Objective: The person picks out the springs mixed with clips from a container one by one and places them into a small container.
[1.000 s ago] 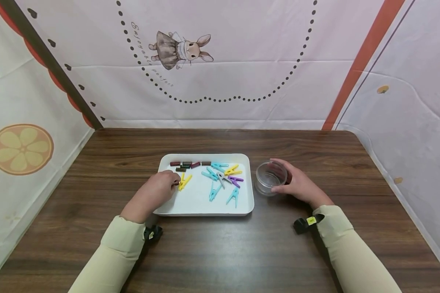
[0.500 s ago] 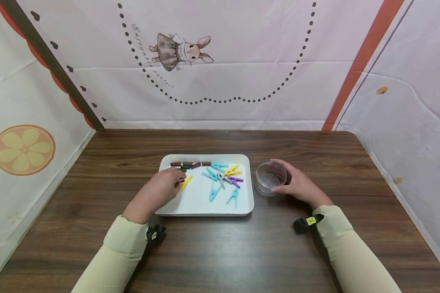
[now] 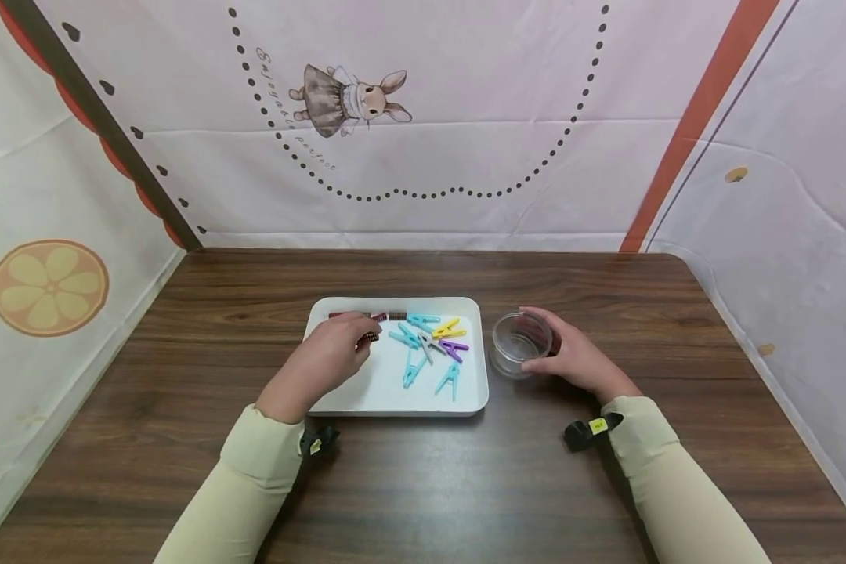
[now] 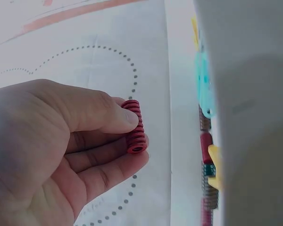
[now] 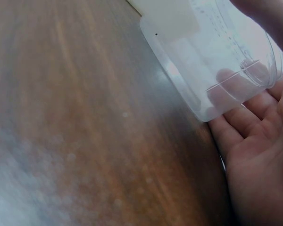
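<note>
My left hand (image 3: 324, 360) pinches a red coil spring (image 4: 137, 134) between thumb and fingers, above the left part of the white tray (image 3: 388, 403). More springs (image 3: 398, 316) lie along the tray's far side, some hidden behind that hand. Small clothespins fill the tray's right part: light blue (image 3: 412, 368), yellow (image 3: 446, 330), purple (image 3: 454, 349) and grey (image 3: 428, 345). Another yellow clothespin (image 4: 215, 167) shows only in the left wrist view. Just right of the tray, my right hand (image 3: 580, 359) grips a clear round jar (image 5: 198, 61), which stands upright on the table with its top uncovered.
A dark wood-grain table (image 3: 437, 486) carries everything. Behind it hangs a pale printed cloth (image 3: 465, 149), with more cloth at both sides. The tray's low raised rim stands between its contents and the jar.
My left hand has lifted the spring and moved rightward over the tray, covering the yellow clothespin and some springs in the head view. The right hand and the jar stay put.
</note>
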{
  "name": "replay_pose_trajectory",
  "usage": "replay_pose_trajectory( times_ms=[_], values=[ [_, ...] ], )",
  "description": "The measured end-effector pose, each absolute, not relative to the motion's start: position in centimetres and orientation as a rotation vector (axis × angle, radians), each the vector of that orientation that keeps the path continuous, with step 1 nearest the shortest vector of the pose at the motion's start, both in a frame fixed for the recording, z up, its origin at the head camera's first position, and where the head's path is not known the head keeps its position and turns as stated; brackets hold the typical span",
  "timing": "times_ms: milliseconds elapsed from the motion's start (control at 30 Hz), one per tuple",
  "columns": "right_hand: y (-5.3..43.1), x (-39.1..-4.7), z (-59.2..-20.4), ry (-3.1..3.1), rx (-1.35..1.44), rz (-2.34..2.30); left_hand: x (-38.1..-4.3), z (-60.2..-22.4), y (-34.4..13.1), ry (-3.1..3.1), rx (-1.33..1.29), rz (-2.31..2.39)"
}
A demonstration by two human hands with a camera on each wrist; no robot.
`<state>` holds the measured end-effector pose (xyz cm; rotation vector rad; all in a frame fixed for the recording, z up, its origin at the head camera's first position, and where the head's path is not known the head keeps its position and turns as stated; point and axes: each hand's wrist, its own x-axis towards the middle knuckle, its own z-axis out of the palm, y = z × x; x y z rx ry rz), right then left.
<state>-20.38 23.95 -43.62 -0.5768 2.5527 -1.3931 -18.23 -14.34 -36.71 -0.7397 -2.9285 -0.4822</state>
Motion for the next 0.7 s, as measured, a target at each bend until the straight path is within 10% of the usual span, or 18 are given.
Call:
replay_pose_trajectory(
  times_ms=[700],
  values=[
    [24.0,-20.4,-43.6,2.530,-0.579,-1.416,-18.2,-35.5,-11.0,-2.872,-0.807,-0.544]
  ],
)
